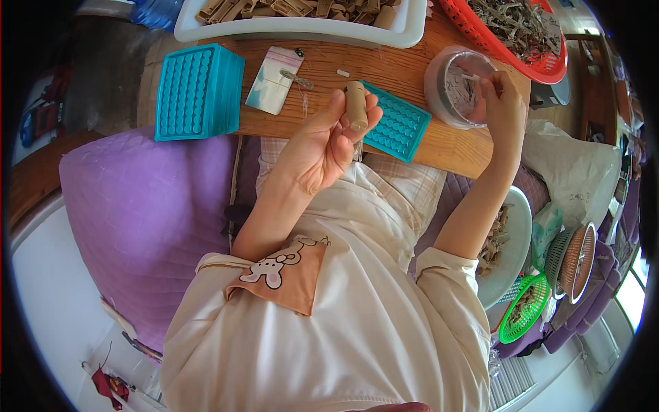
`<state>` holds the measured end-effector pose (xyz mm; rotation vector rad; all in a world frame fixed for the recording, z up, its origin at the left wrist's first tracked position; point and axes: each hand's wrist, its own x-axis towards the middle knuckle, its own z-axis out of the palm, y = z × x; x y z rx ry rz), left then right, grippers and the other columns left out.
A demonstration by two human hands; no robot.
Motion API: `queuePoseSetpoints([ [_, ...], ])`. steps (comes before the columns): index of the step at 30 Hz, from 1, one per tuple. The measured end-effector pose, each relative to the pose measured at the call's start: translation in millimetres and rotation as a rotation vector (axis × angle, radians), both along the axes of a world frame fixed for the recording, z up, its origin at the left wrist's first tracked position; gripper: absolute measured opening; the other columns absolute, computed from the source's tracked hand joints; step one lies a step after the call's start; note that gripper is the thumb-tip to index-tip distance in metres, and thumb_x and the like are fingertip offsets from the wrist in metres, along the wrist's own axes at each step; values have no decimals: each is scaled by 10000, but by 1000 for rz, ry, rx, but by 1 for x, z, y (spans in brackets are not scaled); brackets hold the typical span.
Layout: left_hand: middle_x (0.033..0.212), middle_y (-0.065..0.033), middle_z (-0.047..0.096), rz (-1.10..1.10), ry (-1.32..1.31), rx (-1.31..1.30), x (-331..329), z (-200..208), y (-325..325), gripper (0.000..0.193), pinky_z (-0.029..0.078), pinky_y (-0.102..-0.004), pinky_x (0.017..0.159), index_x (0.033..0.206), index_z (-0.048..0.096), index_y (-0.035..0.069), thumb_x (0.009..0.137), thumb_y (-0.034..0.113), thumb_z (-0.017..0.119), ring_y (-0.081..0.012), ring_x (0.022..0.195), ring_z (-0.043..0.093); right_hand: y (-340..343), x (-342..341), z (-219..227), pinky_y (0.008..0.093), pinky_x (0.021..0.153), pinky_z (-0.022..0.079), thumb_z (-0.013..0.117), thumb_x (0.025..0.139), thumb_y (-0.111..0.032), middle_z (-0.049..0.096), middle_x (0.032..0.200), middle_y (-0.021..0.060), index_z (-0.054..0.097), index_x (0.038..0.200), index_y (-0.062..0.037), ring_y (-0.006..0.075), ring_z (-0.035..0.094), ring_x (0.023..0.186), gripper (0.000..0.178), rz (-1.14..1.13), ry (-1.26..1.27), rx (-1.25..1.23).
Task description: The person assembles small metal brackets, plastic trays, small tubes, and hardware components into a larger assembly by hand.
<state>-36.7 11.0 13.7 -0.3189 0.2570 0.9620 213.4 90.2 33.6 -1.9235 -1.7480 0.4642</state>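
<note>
My left hand (317, 152) is closed around a short brown cardboard tube (356, 106), held above the table's near edge. Over at the right, my right hand (503, 99) reaches to the rim of a round whitish tub (437, 86). Its thumb and fingers pinch a small white strip (472, 77) over the tub. Many thin pale slips (461, 93) lie inside. Just beyond the left hand, a teal tray (397, 123) with rows of round cells rests on the wooden table (446, 152), partly covered by that hand.
At the left stands a stack of teal trays (199, 93). Beside it lies a phone-like flat object (274, 81); a small white piece (343, 73) is nearby. A white bin (302, 29) of brown tubes and a red basket (480, 34) stand behind. A pale basin (518, 233) is at my right.
</note>
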Motion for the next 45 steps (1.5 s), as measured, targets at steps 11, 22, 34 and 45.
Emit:
queuePoseSetpoints([
  [11,947,-99,556,-41,287,54,6,5,-8,340,488,-152,450,1049,472,19,828,276,495,-204,902,566,-32,-36,4,241,629,443,615,684,-32,600,754,50,584,749,2,145,567,661,80,125,684,224],
  [22,935,-88,573,-196,515,442,-1,11,-12,365,439,-146,398,1106,414,30,852,290,451,-147,756,611,-61,-83,39,236,575,498,623,631,31,605,825,101,564,686,13,163,606,671,83,531,563,125],
  [34,951,-92,569,-229,513,481,-1,11,-12,334,438,-141,405,1088,421,28,861,271,438,-151,777,608,-69,-81,42,240,504,461,626,621,14,599,764,75,559,683,-11,173,581,600,95,561,452,143],
  [45,943,-83,569,-248,513,531,-1,13,-12,325,438,-154,407,1081,414,30,854,258,459,-173,802,608,-71,-84,44,252,512,462,630,608,20,594,773,81,564,692,-7,190,579,622,110,521,442,112],
])
